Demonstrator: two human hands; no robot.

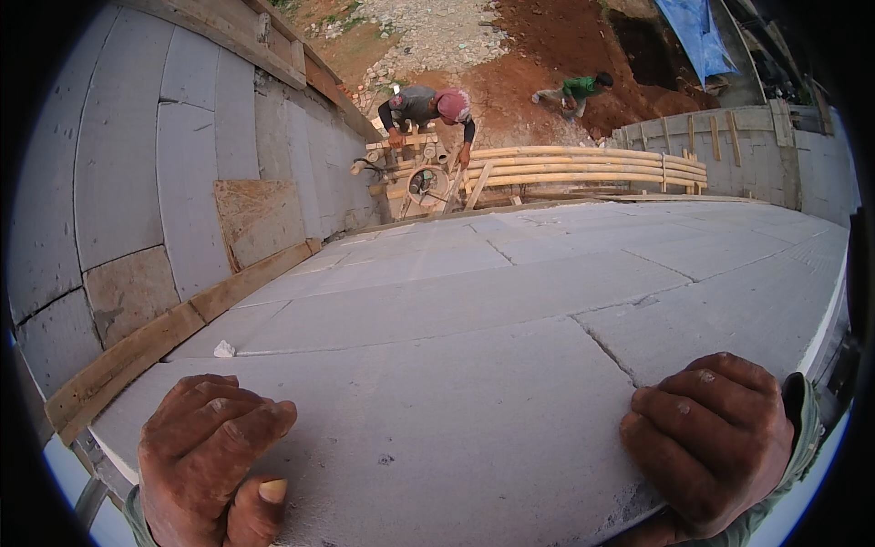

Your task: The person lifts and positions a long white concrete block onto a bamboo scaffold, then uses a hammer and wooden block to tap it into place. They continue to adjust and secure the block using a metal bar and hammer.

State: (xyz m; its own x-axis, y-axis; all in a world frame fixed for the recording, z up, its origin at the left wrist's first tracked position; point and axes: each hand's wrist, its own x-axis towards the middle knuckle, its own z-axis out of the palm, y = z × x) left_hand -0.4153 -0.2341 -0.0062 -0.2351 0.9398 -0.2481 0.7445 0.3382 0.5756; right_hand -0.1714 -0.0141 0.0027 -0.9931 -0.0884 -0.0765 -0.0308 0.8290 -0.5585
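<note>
My left hand point(211, 453) lies on the near edge of the big grey-white foam slab point(474, 428), fingers curled over the top face, thumb tucked under at the front, so it is gripping the slab edge. My right hand point(709, 441) does the same at the slab's near right corner, fingers bent on top, thumb below the edge. Both hands are dusty and closed on the slab, nothing else in them. The slab is right in front of me, lowest in view, lying flat on a surface of more slabs like it with joint lines between them.

A small white foam crumb point(224, 349) sits on the surface just beyond my left hand, not touching it. A wooden plank point(173, 328) runs along the left side at the foot of the slab-lined wall point(137, 164). Far ahead, 1 person in a red head cover point(428, 109) bends over a stack of curved bamboo poles point(583, 164). A 2nd person in a green shirt point(574, 91) crouches on the red soil point(547, 55) further back. A blue tarp point(697, 27) hangs at the top right.
</note>
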